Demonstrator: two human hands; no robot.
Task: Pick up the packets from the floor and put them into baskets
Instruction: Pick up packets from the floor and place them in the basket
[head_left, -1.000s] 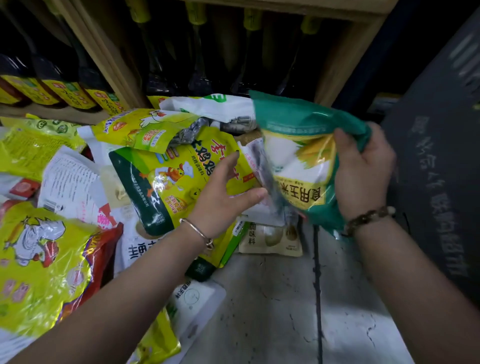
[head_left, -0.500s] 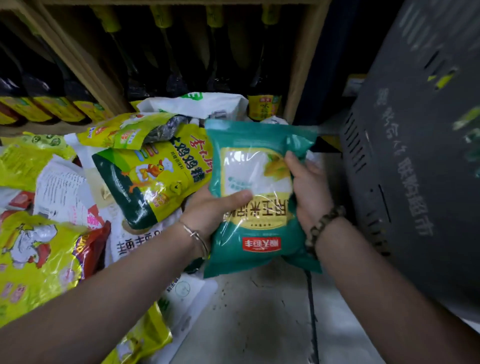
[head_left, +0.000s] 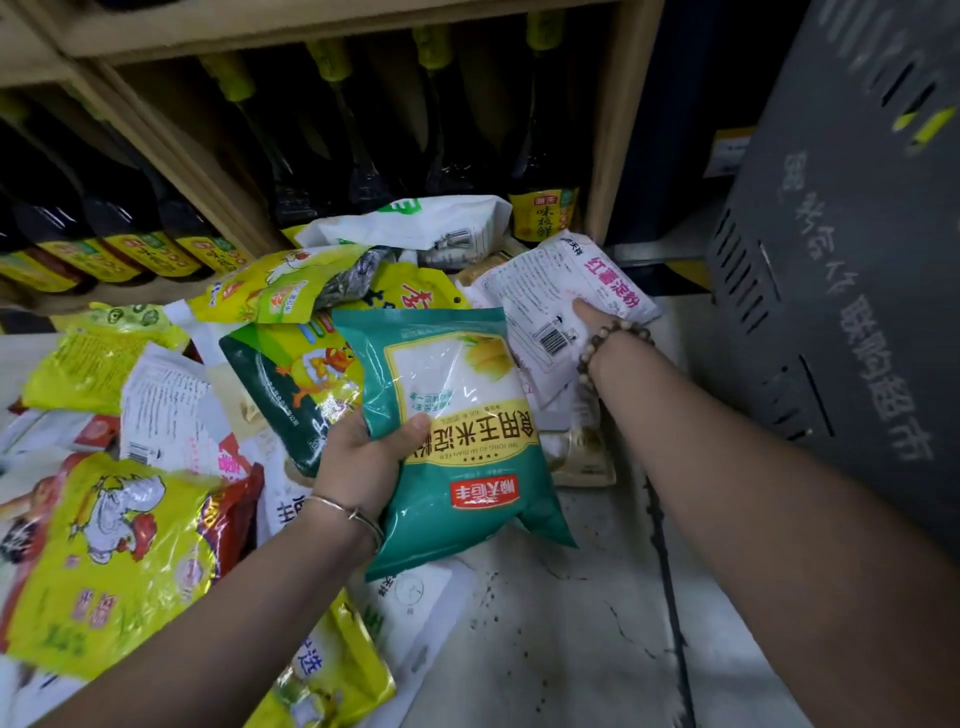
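Observation:
My left hand (head_left: 363, 447) grips a teal corn-starch packet (head_left: 467, 441) by its left edge, thumb on the front, and holds it up above the floor in the middle of the view. Further back and to the right, my right hand (head_left: 589, 314) holds a white packet with pink lettering (head_left: 561, 286). Its thumb lies on top of that packet and its fingers are hidden underneath. A dark grey slotted basket (head_left: 831, 312) stands at the right.
Several yellow, green and white packets (head_left: 130, 545) lie piled on the floor at the left and centre. Behind them a wooden shelf (head_left: 218, 171) holds dark bottles with yellow labels. Cracked grey floor (head_left: 571, 649) shows at the lower centre.
My right hand let go of the teal packet and reached back to the white packet. My left hand now holds the teal packet alone.

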